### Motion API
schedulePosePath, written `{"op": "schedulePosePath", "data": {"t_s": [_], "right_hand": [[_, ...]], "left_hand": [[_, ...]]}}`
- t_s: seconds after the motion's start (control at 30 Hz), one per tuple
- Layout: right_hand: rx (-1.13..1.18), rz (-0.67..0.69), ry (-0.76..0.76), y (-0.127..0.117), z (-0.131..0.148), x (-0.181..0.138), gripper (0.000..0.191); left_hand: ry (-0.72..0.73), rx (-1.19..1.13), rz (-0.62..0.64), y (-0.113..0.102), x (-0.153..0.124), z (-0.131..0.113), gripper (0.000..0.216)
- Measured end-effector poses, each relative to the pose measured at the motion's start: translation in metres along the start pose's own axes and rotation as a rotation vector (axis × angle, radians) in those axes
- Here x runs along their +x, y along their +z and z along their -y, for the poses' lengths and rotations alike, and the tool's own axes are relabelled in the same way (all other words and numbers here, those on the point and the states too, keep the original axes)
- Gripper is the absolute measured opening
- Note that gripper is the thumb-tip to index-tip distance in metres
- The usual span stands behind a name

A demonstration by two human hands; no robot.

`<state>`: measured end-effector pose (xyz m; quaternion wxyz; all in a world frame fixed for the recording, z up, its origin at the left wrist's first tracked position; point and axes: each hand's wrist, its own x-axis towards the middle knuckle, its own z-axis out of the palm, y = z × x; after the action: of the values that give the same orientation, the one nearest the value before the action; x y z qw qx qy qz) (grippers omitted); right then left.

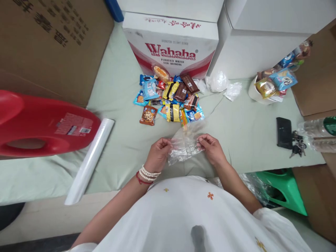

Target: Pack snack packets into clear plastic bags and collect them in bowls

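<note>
Near the front edge of the green-covered table [126,147], both hands held one clear plastic bag [185,145] between them. The left hand [157,154] had its fingers pinched on the bag's left edge; the right hand [212,148] pinched the right edge. Judged step: parting the bag's mouth. Just beyond lay the pile of wrapped snacks [170,101], apart from the bag. Next would call for a wider opening, one hand freed to reach the pile.
</note>
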<state>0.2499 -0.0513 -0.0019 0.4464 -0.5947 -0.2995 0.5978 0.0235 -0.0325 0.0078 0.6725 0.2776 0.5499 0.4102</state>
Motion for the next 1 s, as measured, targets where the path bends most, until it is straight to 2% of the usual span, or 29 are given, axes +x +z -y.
{"op": "schedulePosePath", "data": {"t_s": [0.07, 0.13, 0.2, 0.3, 0.37, 0.47, 0.6, 0.67, 0.77, 0.9, 1.0], "right_hand": [[0.03, -0.012, 0.019, 0.004, 0.001, 0.001, 0.034], [0.016, -0.014, 0.012, 0.009, 0.001, 0.002, 0.033], [-0.025, 0.006, -0.002, 0.014, 0.0, 0.002, 0.033], [-0.093, 0.052, -0.044, 0.021, 0.0, 0.001, 0.032], [-0.113, 0.081, -0.069, 0.022, 0.0, -0.001, 0.032], [-0.124, 0.081, -0.092, 0.022, 0.0, -0.003, 0.031], [-0.088, 0.043, -0.075, 0.019, -0.002, -0.004, 0.032], [-0.085, 0.026, -0.064, 0.018, -0.006, -0.004, 0.033], [-0.133, -0.037, -0.061, 0.016, -0.013, -0.003, 0.034], [-0.198, -0.091, -0.066, 0.013, -0.017, -0.003, 0.032], [-0.225, -0.103, -0.087, 0.011, -0.016, -0.004, 0.031]], "left_hand": [[-0.042, -0.009, -0.022, -0.012, -0.001, 0.005, 0.03], [-0.015, 0.062, -0.05, -0.02, -0.004, 0.008, 0.033], [0.127, 0.236, -0.136, -0.024, -0.009, 0.006, 0.029], [0.412, 0.556, -0.22, -0.025, -0.016, -0.003, 0.011], [0.489, 0.712, -0.176, -0.022, -0.018, -0.009, 0.005], [0.52, 0.959, -0.14, -0.014, -0.017, -0.01, 0.017], [0.55, 1.306, -0.12, -0.001, -0.009, 0.005, 0.035], [0.552, 1.391, -0.073, 0.0, -0.004, 0.011, 0.031], [0.542, 1.328, -0.007, -0.006, 0.0, 0.015, 0.018], [0.495, 0.898, 0.054, -0.023, 0.0, 0.009, 0.022], [0.377, 0.564, -0.028, -0.033, -0.003, 0.003, 0.022]]}}
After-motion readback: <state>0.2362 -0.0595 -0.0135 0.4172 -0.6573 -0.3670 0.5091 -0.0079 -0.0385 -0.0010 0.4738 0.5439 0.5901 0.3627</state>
